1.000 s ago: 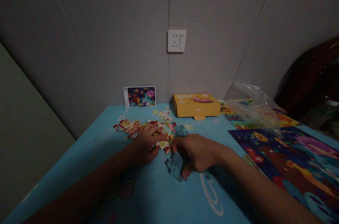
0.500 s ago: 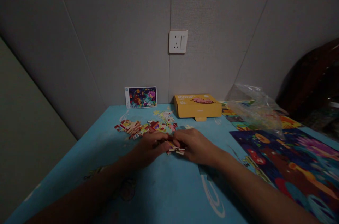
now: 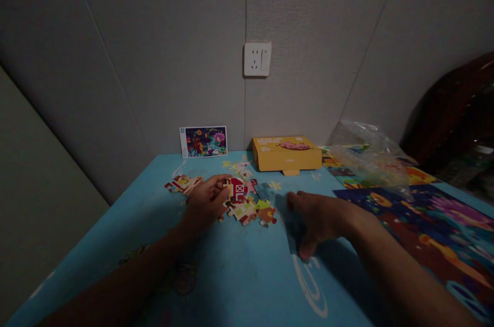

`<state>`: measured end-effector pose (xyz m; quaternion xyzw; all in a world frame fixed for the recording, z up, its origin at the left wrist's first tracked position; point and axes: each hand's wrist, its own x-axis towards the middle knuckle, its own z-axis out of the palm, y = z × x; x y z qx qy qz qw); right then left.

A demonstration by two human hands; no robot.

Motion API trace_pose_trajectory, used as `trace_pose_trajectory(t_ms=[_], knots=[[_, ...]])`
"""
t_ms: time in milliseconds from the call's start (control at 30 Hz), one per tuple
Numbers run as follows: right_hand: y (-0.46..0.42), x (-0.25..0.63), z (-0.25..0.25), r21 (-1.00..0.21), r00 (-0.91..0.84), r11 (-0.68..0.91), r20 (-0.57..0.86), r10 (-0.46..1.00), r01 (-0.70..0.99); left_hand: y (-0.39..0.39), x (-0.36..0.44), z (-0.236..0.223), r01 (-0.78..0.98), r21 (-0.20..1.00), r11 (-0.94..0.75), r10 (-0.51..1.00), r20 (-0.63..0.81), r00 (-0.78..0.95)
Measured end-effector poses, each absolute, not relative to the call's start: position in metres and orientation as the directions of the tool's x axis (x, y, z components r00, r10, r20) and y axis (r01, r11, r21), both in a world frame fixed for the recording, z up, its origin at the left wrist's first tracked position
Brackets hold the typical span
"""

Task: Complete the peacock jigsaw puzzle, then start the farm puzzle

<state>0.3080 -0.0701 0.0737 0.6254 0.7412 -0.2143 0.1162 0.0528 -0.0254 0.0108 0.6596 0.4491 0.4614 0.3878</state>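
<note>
My left hand [image 3: 208, 197] is closed on a puzzle piece [image 3: 238, 189] printed with a red barn, gripped at its left edge between thumb and fingers. Just below and to the right of that piece lie several loose jigsaw pieces [image 3: 247, 211] in green, cream, orange and red. More pieces [image 3: 181, 184] are heaped behind and left of this hand, partly covered by it. My right hand [image 3: 318, 219] is open, thumb and fingers apart with nothing between them, low over the blue tablecloth [image 3: 250, 275] to the right of the pieces.
A picture card [image 3: 206, 141] leans on the wall at the back. Right of it stands a yellow puzzle box [image 3: 287, 156] with a flap sticking out. Assembled dark-blue puzzle [image 3: 417, 234] lies at the right, with a clear plastic bag [image 3: 370, 157] behind it.
My hands have moved apart from the middle: the left went leftward with the barn piece now showing, the right went rightward and opened. Pieces that were hidden under them now lie in view.
</note>
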Motion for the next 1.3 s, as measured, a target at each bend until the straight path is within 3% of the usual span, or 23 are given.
trace_pose_trajectory(t_ms=[267,433,500,567,633,667,800,867,1000,1133,1300], knots=[[-0.067,0.304,0.073,-0.169,-0.245,0.187,-0.454,0.857,0.968,-0.012,0.043,0.009,0.538,0.788,-0.301,0.926,0.375,-0.031],[-0.057,0.309,0.068,-0.353,-0.409,0.28,-0.376,0.831,0.893,-0.006,0.038,0.011,0.603,0.749,-0.274,0.928,0.372,-0.04],[-0.05,0.305,0.063,-0.467,-0.461,0.322,-0.221,0.86,0.824,-0.001,0.034,0.009,0.64,0.718,-0.275,0.923,0.384,-0.034],[-0.044,0.299,0.056,-0.546,-0.399,0.356,0.043,0.916,0.759,0.005,0.03,0.005,0.688,0.676,-0.265,0.923,0.384,-0.022],[-0.041,0.29,0.049,-0.574,-0.303,0.406,0.272,0.914,0.711,0.009,0.027,0.001,0.749,0.608,-0.264,0.919,0.395,0.004],[-0.041,0.286,0.046,-0.577,-0.307,0.44,0.318,0.897,0.688,0.011,0.026,-0.001,0.778,0.563,-0.279,0.908,0.419,0.022],[-0.044,0.274,0.039,-0.594,-0.488,0.539,0.264,0.832,0.598,0.007,0.027,0.0,0.787,0.378,-0.488,0.783,0.588,0.203],[-0.042,0.273,0.035,-0.593,-0.454,0.525,0.281,0.845,0.611,0.001,0.029,0.003,0.716,0.302,-0.629,0.703,0.615,0.358],[-0.033,0.279,0.025,-0.506,-0.237,0.388,0.338,0.911,0.77,-0.014,0.034,0.003,0.528,0.197,-0.826,0.556,0.436,0.708],[-0.028,0.279,0.017,-0.475,-0.24,0.318,0.22,0.946,0.821,-0.021,0.036,0.0,0.468,0.239,-0.851,0.521,0.27,0.81],[-0.03,0.276,0.019,-0.522,-0.23,0.268,0.136,0.963,0.81,-0.023,0.038,0.005,0.415,0.332,-0.847,0.514,0.311,0.8]])
